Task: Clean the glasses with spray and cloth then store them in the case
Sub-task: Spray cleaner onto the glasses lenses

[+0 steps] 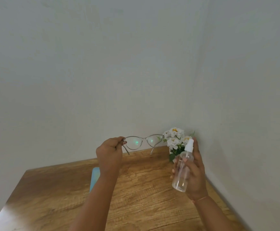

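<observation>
Head view: mid-frame, your left hand (110,151) pinches the glasses (141,142); right hand (194,174) grips the spray bottle (182,172), lower right.

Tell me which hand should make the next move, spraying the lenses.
Right. The right hand grips the clear plastic spray bottle, with a finger reaching up beside its white nozzle, close to the transparent-framed glasses. The left hand is busy pinching the frame's end, holding the lenses up.
</observation>
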